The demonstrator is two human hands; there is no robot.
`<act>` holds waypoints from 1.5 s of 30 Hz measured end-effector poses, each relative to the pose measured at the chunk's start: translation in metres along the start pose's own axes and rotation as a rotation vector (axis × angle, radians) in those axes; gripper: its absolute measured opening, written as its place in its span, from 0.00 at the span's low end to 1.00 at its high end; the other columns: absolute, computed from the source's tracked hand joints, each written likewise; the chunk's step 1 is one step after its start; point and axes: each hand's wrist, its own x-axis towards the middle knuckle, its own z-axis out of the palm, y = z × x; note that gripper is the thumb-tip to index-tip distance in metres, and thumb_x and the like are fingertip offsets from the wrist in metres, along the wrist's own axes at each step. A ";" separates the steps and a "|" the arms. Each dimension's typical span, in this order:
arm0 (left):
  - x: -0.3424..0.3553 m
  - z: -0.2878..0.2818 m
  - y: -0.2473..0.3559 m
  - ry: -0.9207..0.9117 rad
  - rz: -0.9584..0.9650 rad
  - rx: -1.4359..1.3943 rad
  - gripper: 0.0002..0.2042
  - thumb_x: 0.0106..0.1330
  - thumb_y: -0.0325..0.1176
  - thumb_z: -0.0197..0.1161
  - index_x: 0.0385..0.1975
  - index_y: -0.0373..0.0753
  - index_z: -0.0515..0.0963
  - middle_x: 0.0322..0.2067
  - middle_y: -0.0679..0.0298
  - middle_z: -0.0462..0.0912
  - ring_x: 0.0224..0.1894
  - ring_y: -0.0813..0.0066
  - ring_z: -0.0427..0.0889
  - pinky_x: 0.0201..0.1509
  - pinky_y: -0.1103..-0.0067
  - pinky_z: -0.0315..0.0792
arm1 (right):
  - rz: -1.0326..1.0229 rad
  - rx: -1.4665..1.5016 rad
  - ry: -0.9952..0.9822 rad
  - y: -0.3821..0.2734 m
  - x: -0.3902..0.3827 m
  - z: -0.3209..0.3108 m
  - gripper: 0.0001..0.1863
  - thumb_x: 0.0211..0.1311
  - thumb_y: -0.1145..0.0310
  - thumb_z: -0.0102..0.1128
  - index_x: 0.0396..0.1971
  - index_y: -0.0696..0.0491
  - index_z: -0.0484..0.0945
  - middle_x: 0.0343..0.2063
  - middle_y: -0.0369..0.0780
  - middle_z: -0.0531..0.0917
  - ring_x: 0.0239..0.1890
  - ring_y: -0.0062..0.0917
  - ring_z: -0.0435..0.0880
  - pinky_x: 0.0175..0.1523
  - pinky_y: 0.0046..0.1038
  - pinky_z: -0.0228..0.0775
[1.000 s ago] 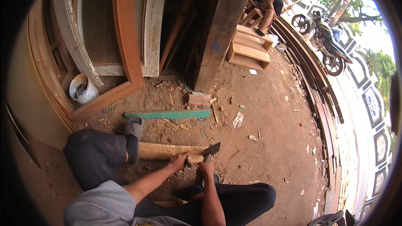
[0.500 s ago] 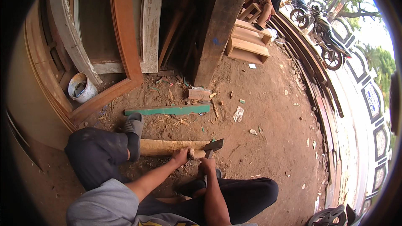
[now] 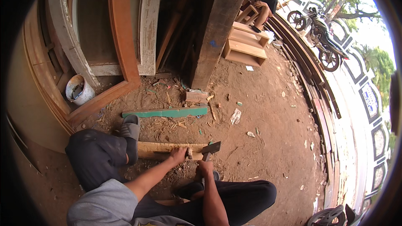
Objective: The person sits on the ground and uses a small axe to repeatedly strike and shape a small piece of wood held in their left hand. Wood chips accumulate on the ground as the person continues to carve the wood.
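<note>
A pale wooden beam [image 3: 153,150] lies across the ground before me, with my sandalled left foot [image 3: 130,132] at its left end. My left hand [image 3: 178,155] is closed at the beam around what looks like a chisel [image 3: 189,154]; its wooden handle has a rough, worn top, and its lower end is hidden. Just right of it, my right hand [image 3: 205,167] grips the short wooden handle of a hatchet [image 3: 212,147]. The hatchet's dark flat head is over the beam's right end, close to the chisel; whether they touch I cannot tell.
Beyond the beam lie a green-painted timber [image 3: 167,112] and a wood block [image 3: 197,96], among chips. Door frames [image 3: 123,37] and a white bucket [image 3: 80,90] stand at left. A thick post [image 3: 215,33] rises ahead. Further off are a wooden shelf unit [image 3: 245,48], a seated person [image 3: 264,4] and a motorcycle [image 3: 322,37].
The view has shifted slightly. Both hands keep their grips on the chisel and the hatchet, and the hatchet remains close beside the chisel. The seated person's pose has changed a little.
</note>
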 end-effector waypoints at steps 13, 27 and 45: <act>0.012 -0.004 0.000 0.053 0.047 0.010 0.23 0.44 0.31 0.60 0.46 0.43 0.71 0.29 0.53 0.79 0.32 0.55 0.79 0.36 0.67 0.74 | 0.002 0.011 -0.014 0.004 0.001 0.000 0.14 0.44 0.66 0.59 0.18 0.63 0.73 0.13 0.42 0.75 0.15 0.28 0.77 0.19 0.30 0.69; 0.005 0.005 0.008 0.137 0.159 0.062 0.18 0.43 0.29 0.59 0.38 0.37 0.73 0.27 0.52 0.79 0.32 0.56 0.79 0.36 0.67 0.74 | -0.031 0.022 -0.012 0.021 0.019 0.006 0.08 0.44 0.74 0.57 0.16 0.63 0.69 0.11 0.41 0.72 0.11 0.29 0.73 0.15 0.31 0.65; 0.022 -0.019 0.013 0.056 0.068 -0.008 0.10 0.46 0.29 0.57 0.30 0.35 0.76 0.27 0.50 0.78 0.33 0.54 0.79 0.36 0.66 0.74 | -0.061 0.022 0.011 0.018 0.019 0.011 0.07 0.44 0.75 0.56 0.15 0.60 0.68 0.10 0.40 0.71 0.10 0.29 0.72 0.15 0.30 0.64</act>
